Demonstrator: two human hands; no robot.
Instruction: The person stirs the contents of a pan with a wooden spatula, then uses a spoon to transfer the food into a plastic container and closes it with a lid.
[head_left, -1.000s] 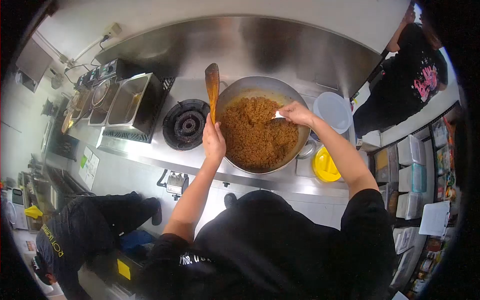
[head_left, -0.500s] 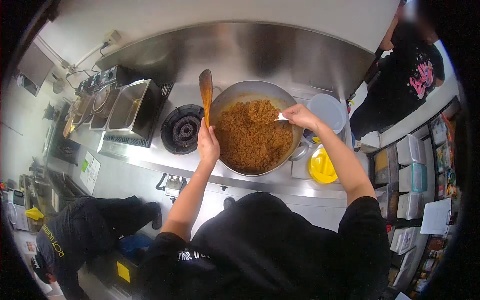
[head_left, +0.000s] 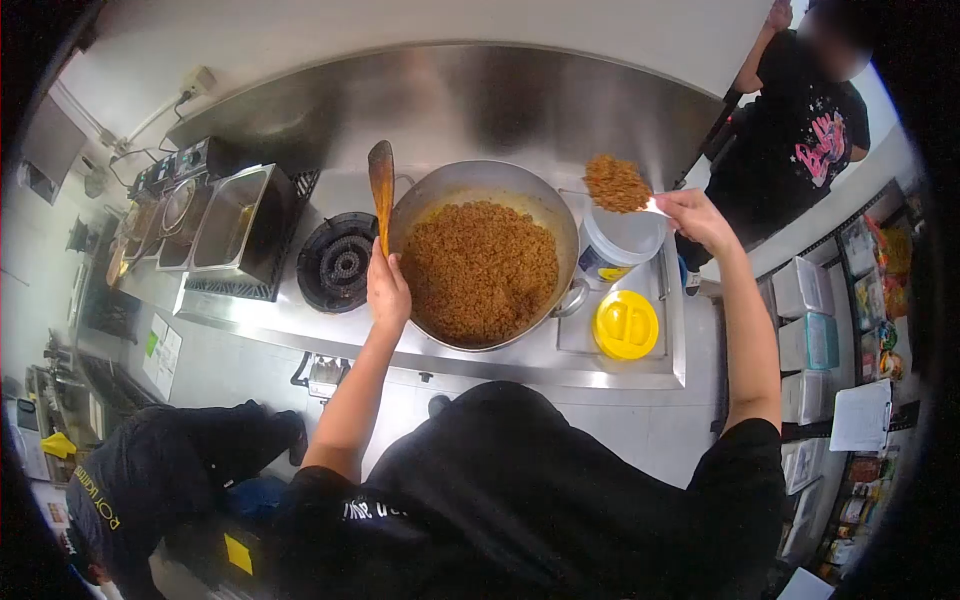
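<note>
My left hand is closed around the handle of a wooden spatula, held upright at the left rim of a large metal pan. Brown minced food fills much of the pan. My right hand grips a scoop with a pale handle; its bowl is hidden beneath a heap of the mince. That load hangs over the back left of a translucent plastic tub, to the right of the pan. In front of the tub lies a round yellow lid.
A black gas burner sits left of the pan, with steel fryer wells beyond it. One person in black stands at the back right; another bends at the lower left. Shelves with containers line the right.
My right hand has lifted the loaded scoop out of the pan and carried it right, over the tub. The left hand still holds the spatula at the pan's rim. The view has shifted slightly.
</note>
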